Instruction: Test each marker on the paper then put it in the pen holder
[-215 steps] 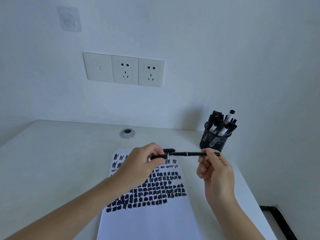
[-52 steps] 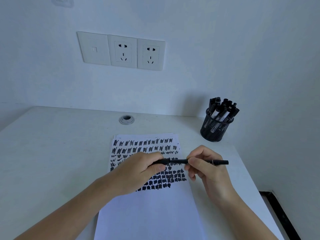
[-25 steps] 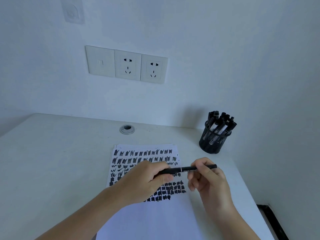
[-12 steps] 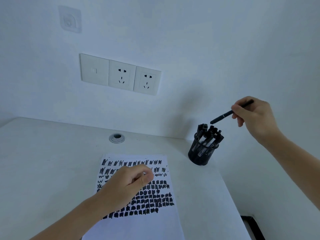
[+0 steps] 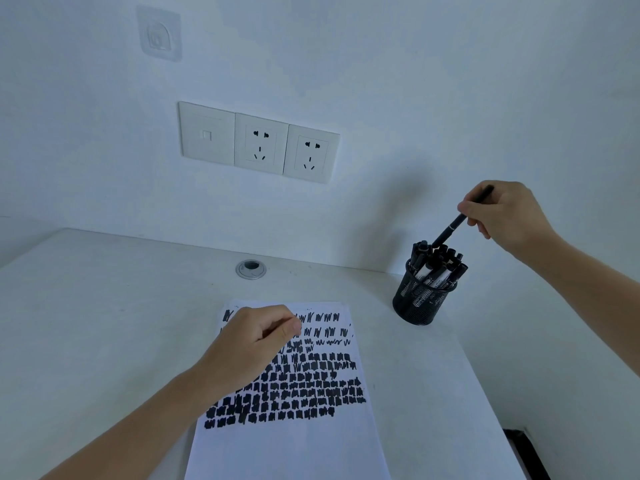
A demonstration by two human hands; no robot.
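My right hand (image 5: 504, 216) grips a capped black marker (image 5: 450, 231), tilted down to the left. Its lower end touches the tops of the several markers standing in the black mesh pen holder (image 5: 419, 299) at the table's back right. My left hand (image 5: 256, 341) is closed in a loose fist over the upper left of the paper (image 5: 294, 445), with nothing visible in it. The paper lies in the middle of the table and carries many rows of black scribbles and blocks.
The white table (image 5: 104, 323) ends close to the right of the pen holder and paper. A round cable grommet (image 5: 251, 269) sits near the back wall. Wall sockets (image 5: 259, 142) are above it.
My right hand has carried the marker from over the paper up and right, then lowered its end onto the pen holder. My left hand let go of it and stayed over the paper.
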